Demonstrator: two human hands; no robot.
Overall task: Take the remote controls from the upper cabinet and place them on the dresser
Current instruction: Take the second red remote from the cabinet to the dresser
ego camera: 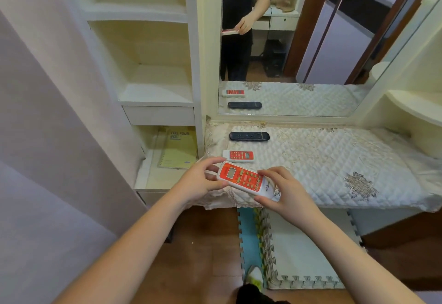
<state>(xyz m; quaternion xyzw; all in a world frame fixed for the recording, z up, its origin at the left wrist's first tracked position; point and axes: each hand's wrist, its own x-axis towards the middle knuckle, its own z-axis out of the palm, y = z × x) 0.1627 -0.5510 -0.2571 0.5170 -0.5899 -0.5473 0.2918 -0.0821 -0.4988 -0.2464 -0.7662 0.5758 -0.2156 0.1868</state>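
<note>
I hold a red and white remote control (244,179) with both hands just above the front left corner of the dresser (334,160), which is covered with a quilted white cloth. My left hand (203,181) grips its screen end and my right hand (282,190) grips its white lower end. Behind it on the cloth lie a smaller red and white remote (238,156) and, further back near the mirror, a black remote (249,136). Both lie flat with their long sides across the dresser.
A tall cream cabinet (153,52) with open shelves stands to the left; a yellow notebook (179,149) lies in its low compartment. A mirror (299,41) backs the dresser. A curved side shelf (416,105) is at the right. Foam mats (299,251) cover the floor below.
</note>
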